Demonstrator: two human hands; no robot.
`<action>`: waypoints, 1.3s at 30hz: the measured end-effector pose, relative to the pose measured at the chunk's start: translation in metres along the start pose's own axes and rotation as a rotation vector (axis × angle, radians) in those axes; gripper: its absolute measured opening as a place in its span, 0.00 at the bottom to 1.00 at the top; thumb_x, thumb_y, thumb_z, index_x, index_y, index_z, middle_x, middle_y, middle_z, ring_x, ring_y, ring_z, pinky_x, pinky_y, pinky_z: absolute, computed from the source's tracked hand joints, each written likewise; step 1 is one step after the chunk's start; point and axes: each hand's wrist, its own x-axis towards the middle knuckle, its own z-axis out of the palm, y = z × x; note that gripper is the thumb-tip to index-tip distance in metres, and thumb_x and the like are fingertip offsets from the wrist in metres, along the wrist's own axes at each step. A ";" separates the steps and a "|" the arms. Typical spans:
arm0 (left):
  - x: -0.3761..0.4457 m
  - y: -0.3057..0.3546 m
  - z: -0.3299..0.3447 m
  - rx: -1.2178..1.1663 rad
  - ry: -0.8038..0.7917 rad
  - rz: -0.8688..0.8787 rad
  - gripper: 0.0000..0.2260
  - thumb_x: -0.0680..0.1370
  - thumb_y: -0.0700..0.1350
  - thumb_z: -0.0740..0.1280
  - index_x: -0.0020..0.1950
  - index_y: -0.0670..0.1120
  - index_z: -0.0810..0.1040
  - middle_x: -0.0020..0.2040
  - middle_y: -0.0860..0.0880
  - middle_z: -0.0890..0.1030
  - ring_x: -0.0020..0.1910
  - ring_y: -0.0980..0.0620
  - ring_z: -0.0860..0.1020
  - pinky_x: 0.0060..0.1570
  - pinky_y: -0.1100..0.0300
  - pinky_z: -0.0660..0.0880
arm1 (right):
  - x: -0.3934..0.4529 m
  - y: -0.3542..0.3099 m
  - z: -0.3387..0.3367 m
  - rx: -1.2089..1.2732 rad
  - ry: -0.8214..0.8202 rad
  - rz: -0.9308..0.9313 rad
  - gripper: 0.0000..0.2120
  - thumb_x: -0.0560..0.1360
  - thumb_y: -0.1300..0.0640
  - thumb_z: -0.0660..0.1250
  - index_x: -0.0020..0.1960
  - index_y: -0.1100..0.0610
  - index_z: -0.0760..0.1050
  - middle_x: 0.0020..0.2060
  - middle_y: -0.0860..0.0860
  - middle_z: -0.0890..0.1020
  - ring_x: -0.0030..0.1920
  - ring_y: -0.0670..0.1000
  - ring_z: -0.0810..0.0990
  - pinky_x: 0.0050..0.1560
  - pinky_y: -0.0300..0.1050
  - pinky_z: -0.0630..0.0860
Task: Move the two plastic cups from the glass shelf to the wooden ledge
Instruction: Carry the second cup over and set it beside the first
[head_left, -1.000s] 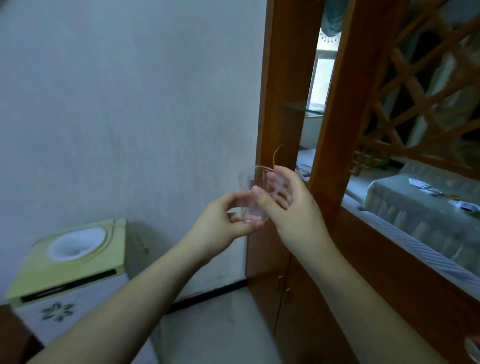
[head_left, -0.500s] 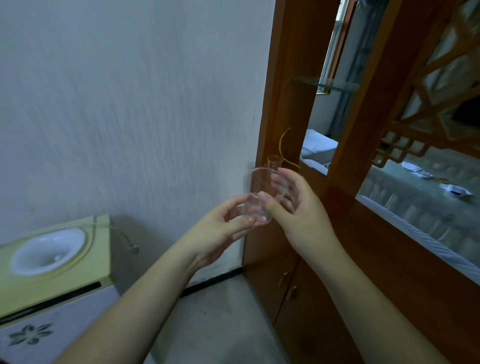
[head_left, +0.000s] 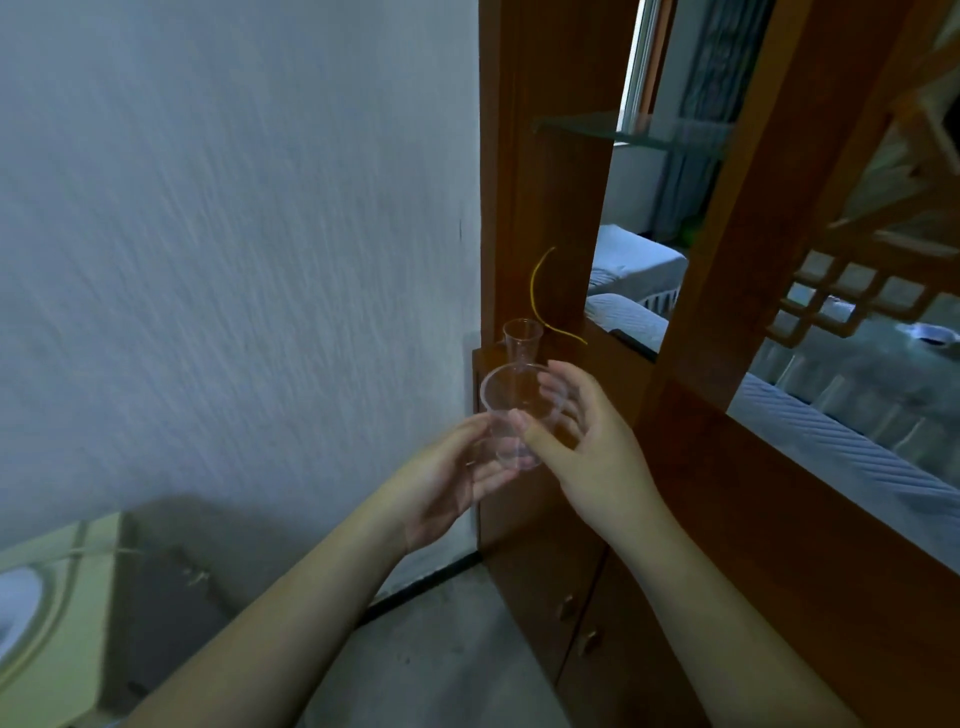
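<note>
A clear plastic cup (head_left: 511, 415) is held upright between my two hands, just in front of the wooden ledge (head_left: 608, 358). My right hand (head_left: 582, 441) grips it with thumb in front and fingers behind. My left hand (head_left: 457, 478) cups its base from the left with fingers spread. A second, smaller clear cup (head_left: 522, 340) stands upright on the ledge's left end, behind the held one. The glass shelf (head_left: 623, 132) above the ledge holds nothing that I can see.
A yellow wire (head_left: 540, 296) curls up from the ledge beside the small cup. Wooden posts (head_left: 722, 260) frame the opening; cabinet doors (head_left: 571, 613) sit below. A white wall lies left, with a green-topped appliance (head_left: 57, 613) at the lower left.
The view has tilted down and left, bringing the small cup on the ledge into sight. My left hand's fingers have loosened around the held cup's base; both hands stay near the ledge.
</note>
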 end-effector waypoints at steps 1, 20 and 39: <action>0.009 -0.001 -0.001 0.012 0.007 -0.011 0.17 0.77 0.51 0.69 0.63 0.44 0.80 0.55 0.40 0.83 0.57 0.43 0.81 0.54 0.57 0.78 | 0.006 0.005 -0.001 -0.005 -0.001 0.014 0.36 0.66 0.39 0.69 0.71 0.44 0.63 0.68 0.44 0.72 0.67 0.43 0.71 0.65 0.43 0.71; 0.161 0.024 -0.078 0.064 -0.091 -0.186 0.15 0.80 0.46 0.65 0.64 0.42 0.77 0.58 0.41 0.83 0.58 0.45 0.81 0.60 0.50 0.77 | 0.105 0.088 0.047 -0.171 0.375 0.245 0.34 0.71 0.45 0.71 0.74 0.46 0.62 0.68 0.46 0.68 0.64 0.44 0.71 0.49 0.28 0.71; 0.263 -0.018 -0.062 0.600 -0.285 -0.210 0.15 0.81 0.54 0.60 0.65 0.52 0.75 0.62 0.51 0.80 0.61 0.54 0.76 0.65 0.52 0.69 | 0.123 0.149 0.027 -0.380 0.662 0.397 0.36 0.71 0.46 0.73 0.74 0.51 0.62 0.66 0.49 0.74 0.58 0.41 0.74 0.46 0.23 0.71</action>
